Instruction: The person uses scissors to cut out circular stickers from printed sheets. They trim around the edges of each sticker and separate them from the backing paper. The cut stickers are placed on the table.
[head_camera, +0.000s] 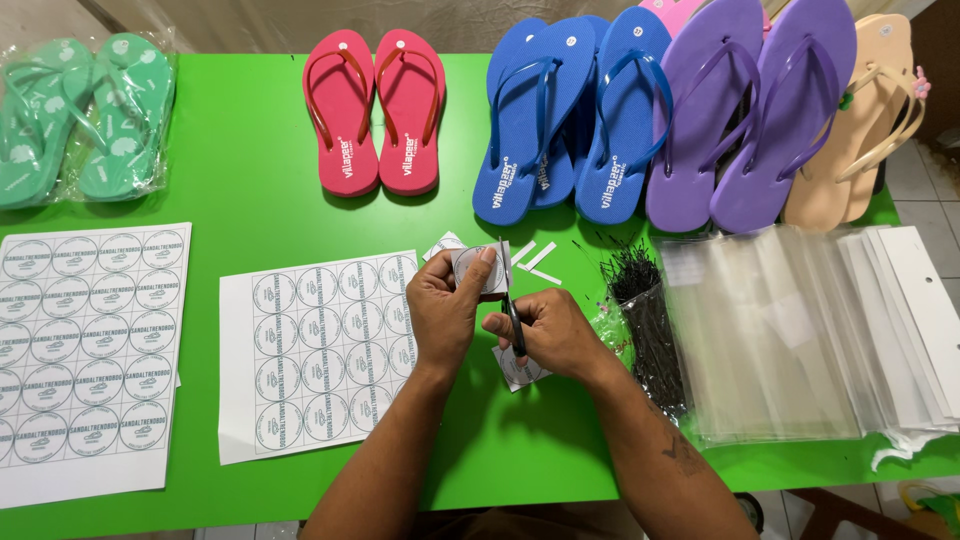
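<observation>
My left hand (446, 308) pinches a small paper piece with a round printed label (482, 265) above the green table (260, 215). My right hand (550, 335) grips dark-handled scissors (511, 320), and their blades touch the lower edge of that paper piece. Just left of my hands lies a white sheet of round labels (320, 350), with its upper right corner cut away. Cut paper pieces (521, 372) lie under my right hand, and thin paper strips (538, 258) lie just beyond the held label.
A second label sheet (90, 350) lies at the far left. Bagged green flip-flops (80, 115), then red (375, 105), blue (570, 115), purple (750, 105) and beige (865, 120) pairs line the far edge. A bundle of black ties (650, 320), clear bags (770, 330) and white cards (915, 310) lie right.
</observation>
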